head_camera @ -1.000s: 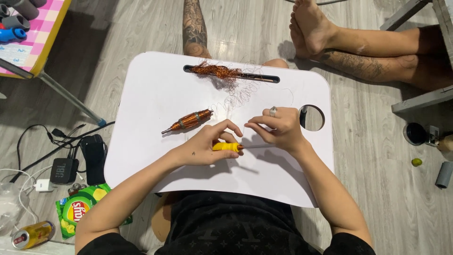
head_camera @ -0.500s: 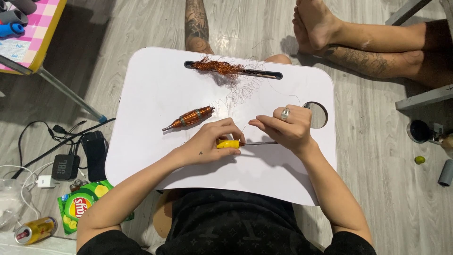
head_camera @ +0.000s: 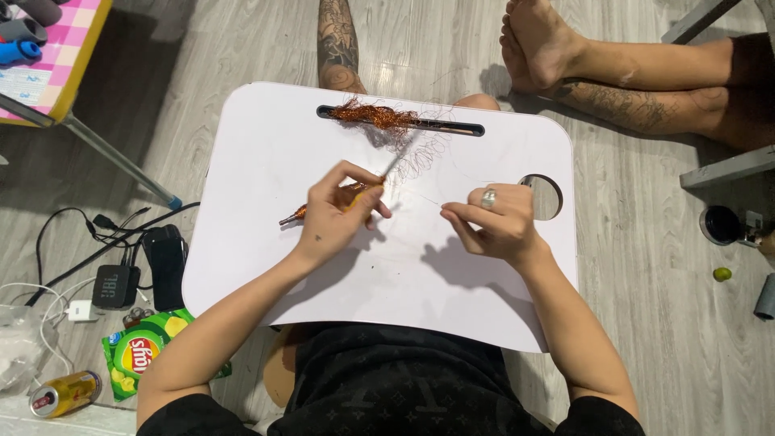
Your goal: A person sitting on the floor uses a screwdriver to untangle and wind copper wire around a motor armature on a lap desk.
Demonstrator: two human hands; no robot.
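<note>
A white lap tray (head_camera: 258, 266) rests over my legs. My left hand (head_camera: 335, 218) is closed around a yellow-handled tool (head_camera: 353, 195), whose thin metal blade points up and to the right. A copper-wound rod (head_camera: 292, 218) lies under that hand with only its left end showing. My right hand (head_camera: 494, 228), which wears a ring, hovers to the right with its fingertips pinched together; whether a hair-thin wire is between them is too fine to tell. A tangle of copper wire (head_camera: 373, 115) sits in the tray's long slot, and loose fine strands (head_camera: 424, 153) curl below it.
Another person's bare legs and feet (head_camera: 549, 48) lie beyond the tray's far edge. On the floor to the left are cables, a black speaker (head_camera: 113, 284), a green snack bag (head_camera: 141, 355) and a can (head_camera: 64, 393). A pink checked table (head_camera: 48, 56) stands at the far left.
Both hands were together on the yellow tool at the tray's middle. My left hand has lifted the tool up and left over the copper rod, and my right hand has drawn away to the right.
</note>
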